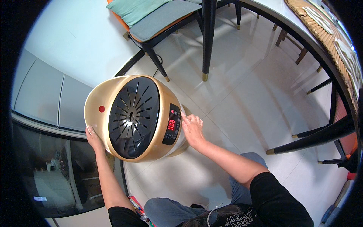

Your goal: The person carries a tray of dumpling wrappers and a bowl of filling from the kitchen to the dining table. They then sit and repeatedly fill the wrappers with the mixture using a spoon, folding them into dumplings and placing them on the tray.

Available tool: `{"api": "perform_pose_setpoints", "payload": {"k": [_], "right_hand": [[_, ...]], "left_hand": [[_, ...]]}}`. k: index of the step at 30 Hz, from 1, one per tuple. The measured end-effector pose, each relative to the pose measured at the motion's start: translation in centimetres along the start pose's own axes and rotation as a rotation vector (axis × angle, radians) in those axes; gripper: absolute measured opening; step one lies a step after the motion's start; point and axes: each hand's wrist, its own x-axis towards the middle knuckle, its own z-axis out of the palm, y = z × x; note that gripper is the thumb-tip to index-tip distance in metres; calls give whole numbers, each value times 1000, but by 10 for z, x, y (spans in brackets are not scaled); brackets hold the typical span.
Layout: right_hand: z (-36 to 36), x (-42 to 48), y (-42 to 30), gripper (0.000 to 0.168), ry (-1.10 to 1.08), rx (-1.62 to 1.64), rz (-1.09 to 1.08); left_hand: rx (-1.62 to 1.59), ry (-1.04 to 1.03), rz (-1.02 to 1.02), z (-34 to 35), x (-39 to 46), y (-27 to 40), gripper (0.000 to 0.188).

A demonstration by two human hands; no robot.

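A gold, rounded electric appliance [167, 93], like a small stool with a raised back, stands on the floor before me. Its black round top plate [147, 124] has slots fanning out from a central hole. On the side towards my right is a black control panel [167, 138] with round buttons and a lit red display. My left hand [95, 140] grips the outer edge of the raised back, which bears a red dot. With the index finger stretched out and the other fingers bent, my right hand [193, 127] is at the panel's edge, holding nothing.
Beyond the appliance stands a chair [167, 20] with a grey seat and a green cushion [136, 11]. A black table leg [208, 42] comes down beside it. Grey cabinets [39, 90] and a dark glass front [51, 170] flank the left. The table edge [320, 54] curves along the right.
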Motion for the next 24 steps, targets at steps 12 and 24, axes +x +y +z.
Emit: {"api": "perform_pose_setpoints", "payload": {"k": [12, 24], "right_hand": [[0, -13, -1, 39, -53, 53, -33], [0, -15, -3, 39, -56, 42, -73]], "left_hand": [[-41, 35, -14, 3, -1, 1, 53], [-25, 29, 1, 1, 2, -4, 52]]}}
